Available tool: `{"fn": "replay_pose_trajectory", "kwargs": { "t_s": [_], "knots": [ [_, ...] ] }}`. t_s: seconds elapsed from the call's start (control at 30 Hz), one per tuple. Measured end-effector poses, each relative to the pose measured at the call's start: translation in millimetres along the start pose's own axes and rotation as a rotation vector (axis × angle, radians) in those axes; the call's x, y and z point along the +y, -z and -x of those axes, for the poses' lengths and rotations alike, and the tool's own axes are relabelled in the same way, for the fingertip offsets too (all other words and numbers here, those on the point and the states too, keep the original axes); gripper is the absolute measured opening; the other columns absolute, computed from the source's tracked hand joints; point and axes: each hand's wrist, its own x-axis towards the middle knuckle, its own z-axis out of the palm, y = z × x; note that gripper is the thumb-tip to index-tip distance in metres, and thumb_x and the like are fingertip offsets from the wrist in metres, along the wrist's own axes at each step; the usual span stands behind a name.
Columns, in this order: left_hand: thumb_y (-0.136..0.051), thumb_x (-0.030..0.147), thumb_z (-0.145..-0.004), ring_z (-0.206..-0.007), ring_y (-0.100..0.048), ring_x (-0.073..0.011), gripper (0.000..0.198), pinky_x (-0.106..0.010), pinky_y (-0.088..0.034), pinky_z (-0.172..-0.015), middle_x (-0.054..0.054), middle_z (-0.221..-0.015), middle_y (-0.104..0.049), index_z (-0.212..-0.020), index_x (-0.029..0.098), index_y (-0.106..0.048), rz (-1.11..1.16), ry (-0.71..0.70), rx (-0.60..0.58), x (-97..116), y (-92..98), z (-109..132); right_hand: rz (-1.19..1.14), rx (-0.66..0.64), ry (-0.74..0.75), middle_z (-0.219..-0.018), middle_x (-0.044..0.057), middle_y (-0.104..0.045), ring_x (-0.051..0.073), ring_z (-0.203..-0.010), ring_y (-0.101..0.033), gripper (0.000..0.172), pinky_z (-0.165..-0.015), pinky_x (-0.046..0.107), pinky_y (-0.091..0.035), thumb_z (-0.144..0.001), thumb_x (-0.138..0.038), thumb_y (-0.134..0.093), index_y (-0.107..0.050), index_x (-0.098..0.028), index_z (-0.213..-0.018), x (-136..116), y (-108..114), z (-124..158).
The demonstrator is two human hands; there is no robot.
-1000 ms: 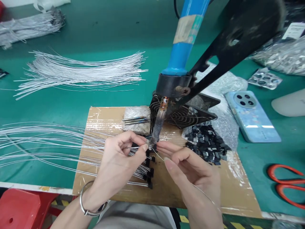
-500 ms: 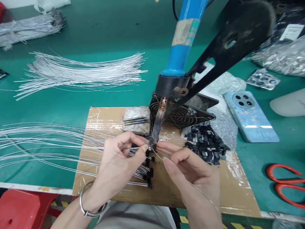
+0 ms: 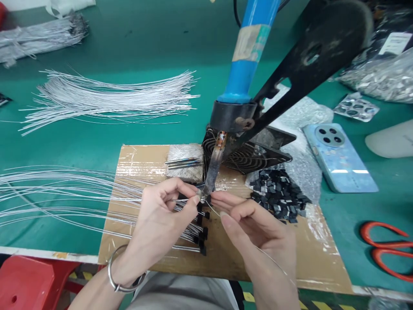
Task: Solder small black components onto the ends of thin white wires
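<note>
Under the tip of one blue soldering iron (image 3: 240, 75), the left hand (image 3: 164, 219) has its fingers pinched on what seems one thin wire (image 3: 180, 199), its end mostly hidden. Opposite, the right hand (image 3: 264, 232) holds one strand of solder (image 3: 213, 208) between narrowed fingers, its end near that tip. Beyond the fingers stands one fan (image 3: 248, 157); rightward lie one heap of black pieces (image 3: 280, 193), one phone (image 3: 345, 161) and one pair of scissors (image 3: 383, 246).
</note>
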Motion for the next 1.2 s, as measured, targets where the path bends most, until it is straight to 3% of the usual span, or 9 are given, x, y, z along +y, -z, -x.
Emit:
{"fn": "replay_pose_trajectory", "kwargs": {
  "t_s": [0.63, 0.83, 1.2],
  "knots": [
    [-0.068, 0.014, -0.078, -0.081, -0.069, -0.0179, 0.008, -0.025, -0.051, -0.067, -0.003, -0.083, -0.075, -0.071, 0.018, -0.065, 0.025, 0.005, -0.005, 3.6, 0.4, 1.5, 0.015, 0.007, 0.009, -0.119, 0.004, -0.076, 0.021, -0.112, -0.072, 0.019, -0.102, 0.032, -0.055, -0.089, -0.025, -0.072, -0.064, -0.023, -0.072, 0.9, 0.6, -0.1],
    [-0.067, 0.013, -0.076, -0.071, -0.065, -0.0146, 0.008, -0.023, -0.048, -0.059, -0.004, -0.084, -0.076, -0.07, 0.018, -0.066, -0.014, 0.005, 0.005, 1.9, -1.2, -1.1, -0.007, -0.01, 0.014, -0.118, 0.005, -0.076, 0.021, -0.112, -0.072, 0.019, -0.102, 0.032, -0.055, -0.09, -0.025, -0.071, -0.064, -0.023, -0.073, 1.5, 1.1, -1.3],
    [-0.068, 0.014, -0.077, -0.071, -0.065, -0.0152, 0.008, -0.022, -0.047, -0.058, -0.004, -0.082, -0.075, -0.069, 0.018, -0.065, -0.024, -0.004, 0.005, 3.5, -0.3, 0.8, 0.008, 0.01, 0.018, -0.116, 0.006, -0.077, 0.023, -0.11, -0.073, 0.02, -0.102, 0.038, -0.056, -0.089, -0.027, -0.072, -0.063, -0.023, -0.072, 2.2, 0.4, -1.1]
  ]
}}
